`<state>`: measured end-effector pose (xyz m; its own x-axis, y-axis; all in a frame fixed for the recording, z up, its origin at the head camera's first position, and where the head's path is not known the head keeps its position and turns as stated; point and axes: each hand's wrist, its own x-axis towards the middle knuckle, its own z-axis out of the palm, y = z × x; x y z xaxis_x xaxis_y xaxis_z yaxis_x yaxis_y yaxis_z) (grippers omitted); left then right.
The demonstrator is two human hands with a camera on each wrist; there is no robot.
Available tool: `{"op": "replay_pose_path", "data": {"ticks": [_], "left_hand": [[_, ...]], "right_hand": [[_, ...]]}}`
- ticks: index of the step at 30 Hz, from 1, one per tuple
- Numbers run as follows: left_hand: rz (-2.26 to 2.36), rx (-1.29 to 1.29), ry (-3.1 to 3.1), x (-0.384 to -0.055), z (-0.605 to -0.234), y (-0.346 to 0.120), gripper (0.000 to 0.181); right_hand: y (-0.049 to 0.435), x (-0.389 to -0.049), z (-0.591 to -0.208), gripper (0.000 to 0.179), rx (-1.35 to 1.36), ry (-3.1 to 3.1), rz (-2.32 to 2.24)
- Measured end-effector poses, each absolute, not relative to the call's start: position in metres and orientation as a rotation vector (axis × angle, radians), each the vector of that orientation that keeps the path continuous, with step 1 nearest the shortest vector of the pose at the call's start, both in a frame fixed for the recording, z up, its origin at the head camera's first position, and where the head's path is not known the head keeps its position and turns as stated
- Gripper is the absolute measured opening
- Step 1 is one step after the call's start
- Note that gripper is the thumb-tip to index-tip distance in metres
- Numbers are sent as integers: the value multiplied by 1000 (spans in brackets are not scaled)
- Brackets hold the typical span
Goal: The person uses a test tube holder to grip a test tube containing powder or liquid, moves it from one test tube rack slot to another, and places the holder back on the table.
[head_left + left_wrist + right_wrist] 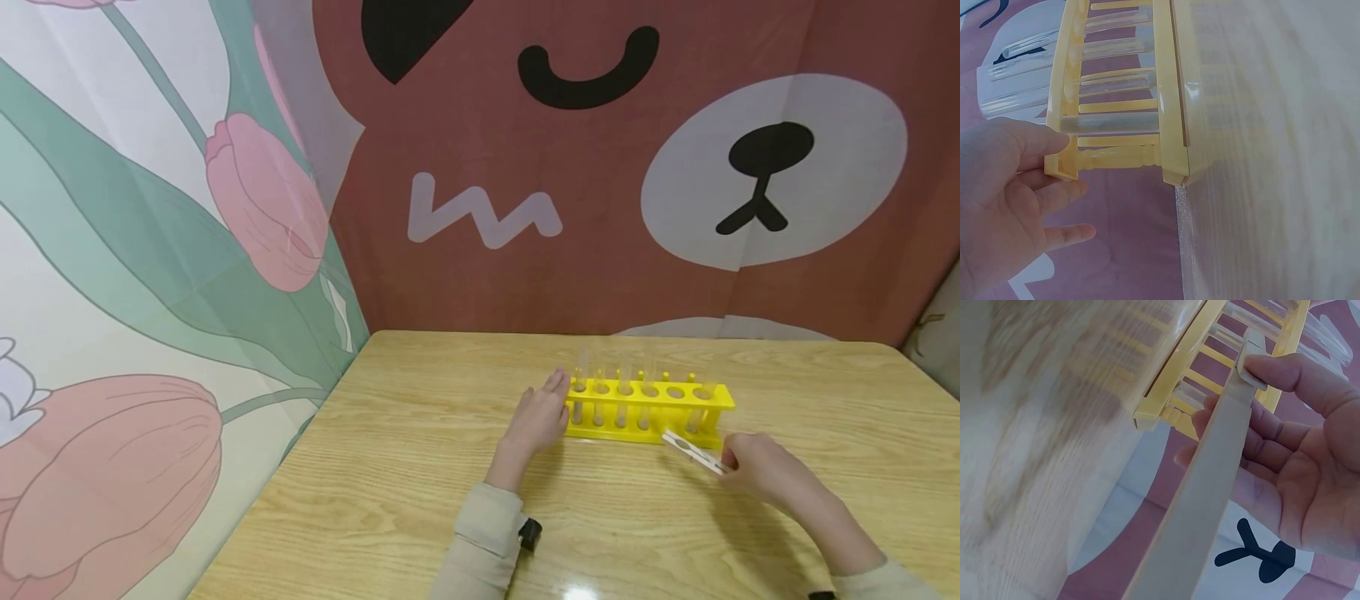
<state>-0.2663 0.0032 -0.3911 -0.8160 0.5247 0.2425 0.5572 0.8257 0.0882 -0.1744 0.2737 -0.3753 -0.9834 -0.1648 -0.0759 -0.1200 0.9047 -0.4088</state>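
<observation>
A yellow test tube rack [663,402] stands on the table, with several clear test tubes [622,412] upright in its holes. The hole second from the right holds no tube. My left hand [538,417] grips the rack's left end; in the left wrist view its thumb lies along one side of the top plate, with fingers around the other side. In my right hand [768,471] is a pale wooden test tube clamp [686,450], its jaw end pointing at the rack's lower front right. The right wrist view shows the thumb pressing on the clamp [1210,462], fingers curled behind it.
The wooden table [375,467] reaches to a wall cloth [480,283] printed with a brown bear. Another cloth [150,275] with tulips hangs along the left side.
</observation>
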Motion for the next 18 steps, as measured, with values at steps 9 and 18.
{"op": "replay_pose_path", "data": {"ticks": [9, 18], "left_hand": [[-263, -837, -2809, -265, -390, 3, 47], [-270, -834, -2815, -266, -392, 2, 47]], "right_hand": [[273, -173, -376, 15, -223, 2973, -631], [272, -172, -377, 18, -228, 2987, -593]]}}
